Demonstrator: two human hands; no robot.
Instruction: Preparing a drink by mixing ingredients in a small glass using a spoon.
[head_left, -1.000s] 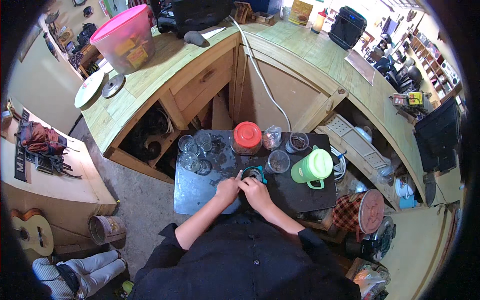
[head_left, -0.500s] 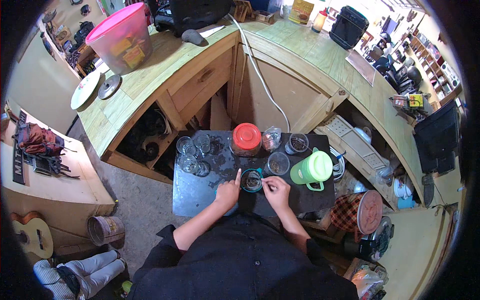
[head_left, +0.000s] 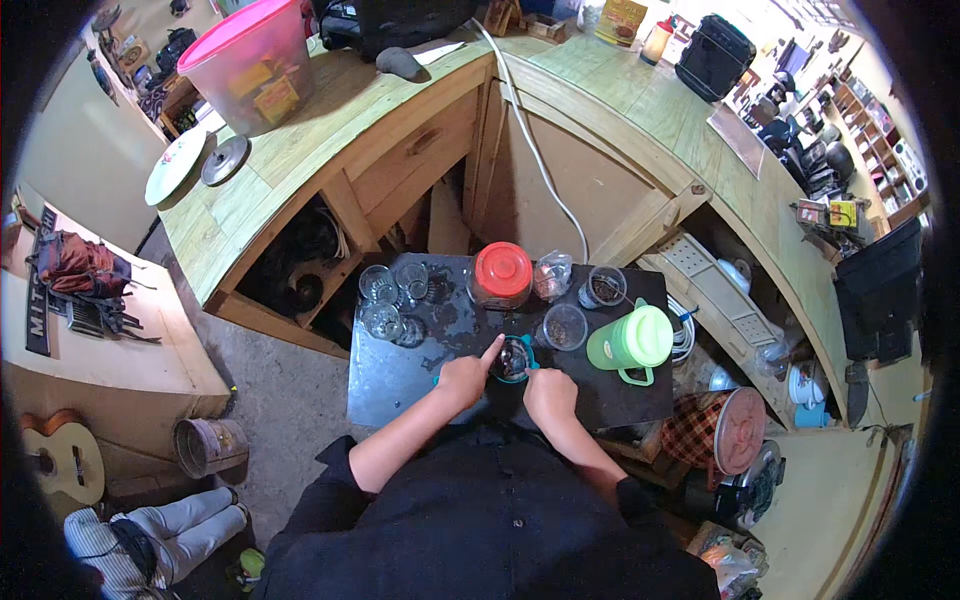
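A small round teal-rimmed vessel (head_left: 513,371), which looks like a strainer, sits near the middle of the low dark table (head_left: 450,345). Dark, glossy contents show inside it. My left hand (head_left: 465,380) is curled at its left, index finger stretched to the rim; a bit of teal shows past the palm, like a handle under the hand. On the near right side, my right hand (head_left: 551,396) is closed with fingertips at the rim, and whatever it pinches is hidden. A clear plastic cup (head_left: 564,328) with brownish bits stands just beyond the right hand.
Several clear glasses (head_left: 381,322) stand at the table's left. Along its far side are a red-lidded jar (head_left: 502,275), a plastic bag (head_left: 552,275) and a cup of dark grains (head_left: 604,287). A green lidded pitcher (head_left: 630,345) stands right. Wooden counters (head_left: 590,95) surround the far side.
My right hand has drawn slightly nearer to me and its fingers have curled in more. The left index finger reaches over the rim a little further right. The whole view has shifted slightly.
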